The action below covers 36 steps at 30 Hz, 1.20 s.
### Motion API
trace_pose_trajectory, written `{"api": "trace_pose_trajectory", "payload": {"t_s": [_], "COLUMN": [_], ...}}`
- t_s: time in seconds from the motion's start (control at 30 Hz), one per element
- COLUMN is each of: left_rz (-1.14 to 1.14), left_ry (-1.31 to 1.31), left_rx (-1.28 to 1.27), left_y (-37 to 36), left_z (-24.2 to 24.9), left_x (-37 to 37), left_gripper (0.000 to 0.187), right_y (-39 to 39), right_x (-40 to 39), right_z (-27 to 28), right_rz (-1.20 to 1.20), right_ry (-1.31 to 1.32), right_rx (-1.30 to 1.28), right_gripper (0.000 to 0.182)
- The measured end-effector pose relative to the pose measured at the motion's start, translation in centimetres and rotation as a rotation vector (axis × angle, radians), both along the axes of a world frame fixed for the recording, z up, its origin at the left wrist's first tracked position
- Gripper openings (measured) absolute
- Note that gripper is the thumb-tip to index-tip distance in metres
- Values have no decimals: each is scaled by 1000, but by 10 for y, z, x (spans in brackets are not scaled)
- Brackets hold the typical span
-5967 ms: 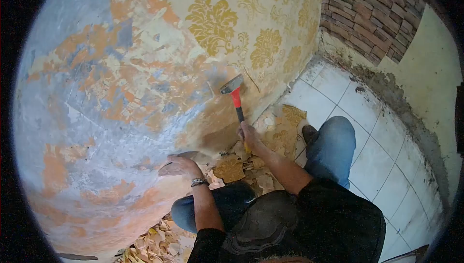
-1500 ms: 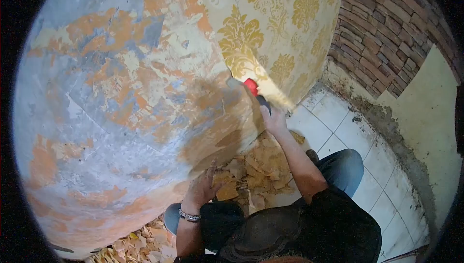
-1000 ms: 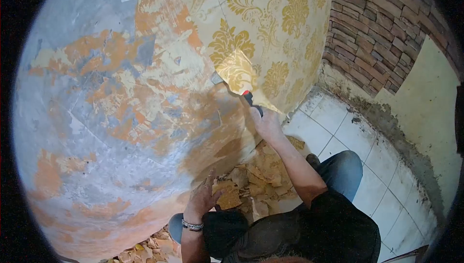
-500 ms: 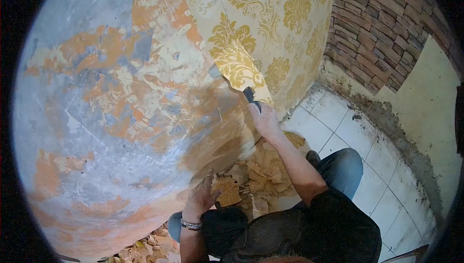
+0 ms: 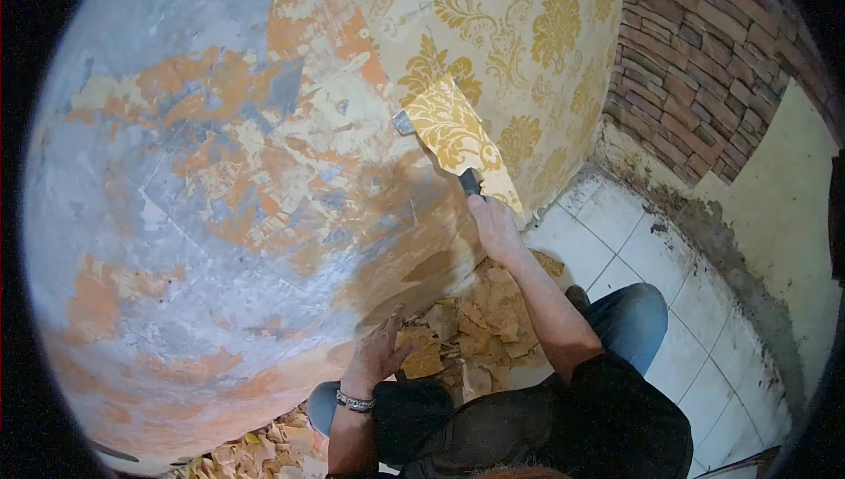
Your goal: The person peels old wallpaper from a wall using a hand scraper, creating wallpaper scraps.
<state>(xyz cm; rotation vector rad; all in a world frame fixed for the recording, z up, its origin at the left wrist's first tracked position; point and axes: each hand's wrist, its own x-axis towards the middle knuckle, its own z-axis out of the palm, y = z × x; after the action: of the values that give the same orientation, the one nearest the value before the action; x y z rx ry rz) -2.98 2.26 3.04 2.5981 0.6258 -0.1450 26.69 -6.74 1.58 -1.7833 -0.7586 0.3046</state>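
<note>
My right hand [image 5: 495,225] grips the handle of a scraper [image 5: 471,181] whose metal blade [image 5: 403,121] is pushed under the gold-patterned wallpaper. A loosened flap of wallpaper [image 5: 453,134] curls off the wall and covers most of the tool. My left hand [image 5: 377,354], with a metal bracelet at the wrist, rests with spread fingers against the bare lower wall. The stripped wall [image 5: 220,215] shows grey plaster with orange patches. I am crouched, knees in blue jeans.
Torn wallpaper scraps [image 5: 475,320] lie piled on the white tiled floor [image 5: 669,268] at the wall's foot and near my knee. A brick-pattern wall [image 5: 704,65] meets the papered wall in the corner at the right. Intact wallpaper [image 5: 528,21] remains above.
Since six seconds ago the scraper moved up from low on the wall. Over the last second the blade slid up and left, lifting a bigger flap. My left hand stayed on the wall.
</note>
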Motion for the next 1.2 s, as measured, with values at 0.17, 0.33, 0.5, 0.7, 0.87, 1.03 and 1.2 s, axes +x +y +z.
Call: {"api": "trace_pose_trajectory", "payload": {"t_s": [0.17, 0.33, 0.5, 0.7, 0.87, 1.03, 1.2], "left_rz": [23, -3, -43, -20, -30, -53, -20], "left_ry": [12, 1, -21, 16, 52, -108, -56], "left_rx": [45, 41, 25, 46, 37, 101, 56], "left_y": [5, 9, -2, 7, -2, 2, -9], "left_z": [-11, -17, -13, -8, 6, 4, 19], "left_x": [8, 3, 5, 8, 5, -8, -8], "left_gripper": [73, 74, 74, 74, 78, 79, 78], "right_y": [3, -7, -5, 10, 13, 19, 29], "right_x": [0, -6, -13, -11, -14, -12, -4], "right_z": [-27, 21, 25, -3, 32, -14, 36], "right_rz": [0, 2, -48, -102, -102, -92, -128], "right_ry": [-143, -277, -203, -508, -296, -432, -275], "right_rx": [108, 33, -49, 82, -40, 137, -119], "right_gripper": [48, 40, 39, 24, 21, 39, 34]}}
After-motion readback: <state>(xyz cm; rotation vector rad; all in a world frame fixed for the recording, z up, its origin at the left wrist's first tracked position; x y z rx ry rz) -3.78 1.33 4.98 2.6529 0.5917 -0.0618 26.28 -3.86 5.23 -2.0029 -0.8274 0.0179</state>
